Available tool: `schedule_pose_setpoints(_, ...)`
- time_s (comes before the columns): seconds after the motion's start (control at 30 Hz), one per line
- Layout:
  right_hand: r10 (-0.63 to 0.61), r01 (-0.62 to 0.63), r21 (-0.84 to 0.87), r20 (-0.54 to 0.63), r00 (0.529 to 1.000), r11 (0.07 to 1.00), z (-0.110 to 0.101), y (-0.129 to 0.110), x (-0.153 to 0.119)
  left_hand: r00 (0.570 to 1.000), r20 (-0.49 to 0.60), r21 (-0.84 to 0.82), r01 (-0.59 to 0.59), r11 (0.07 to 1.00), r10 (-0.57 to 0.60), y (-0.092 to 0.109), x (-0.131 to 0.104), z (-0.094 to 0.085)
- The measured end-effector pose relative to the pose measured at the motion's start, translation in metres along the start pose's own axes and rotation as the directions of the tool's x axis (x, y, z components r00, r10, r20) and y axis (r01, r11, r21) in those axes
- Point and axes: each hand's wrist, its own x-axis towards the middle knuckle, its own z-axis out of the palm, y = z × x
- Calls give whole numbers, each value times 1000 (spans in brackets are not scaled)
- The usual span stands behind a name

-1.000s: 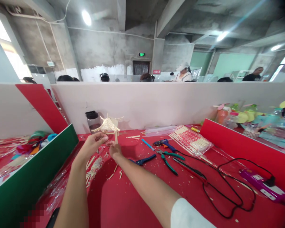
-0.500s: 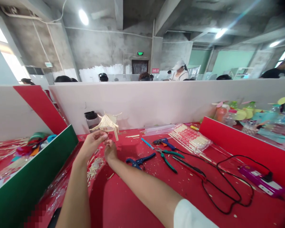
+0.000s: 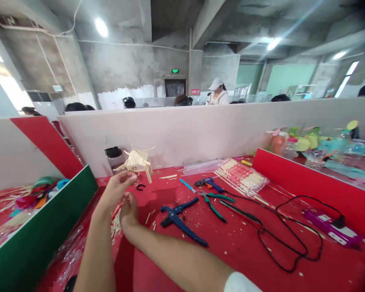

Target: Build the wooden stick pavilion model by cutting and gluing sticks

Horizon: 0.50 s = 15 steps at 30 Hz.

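My left hand is raised over the table, its thumb and fingers pinched at the lower edge of a small pavilion model built from pale wooden sticks. The model has a peaked roof with upturned corners and short legs, and it is held upright. My right hand is just below the left one, apart from the model, with its fingers curled together; what they hold, if anything, is hidden. A blue-handled cutter lies to the right of my right hand. Wood scraps are piled to its left.
Green-handled pliers, a blue glue gun, a bundle of sticks and a purple power strip with a looping black cord lie to the right. A black-lidded jar stands behind. Green and red boards flank the table.
My right hand has moved down and left, away from the model. My left hand still holds the model in nearly the same place. More of the cutter now shows.
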Motion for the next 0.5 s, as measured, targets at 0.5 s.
schedule_pose_setpoints(0.5,467,-108,-457,833,298,883,-234,-202,-17,989,140,-1,-50,999,50,-41,1,51)
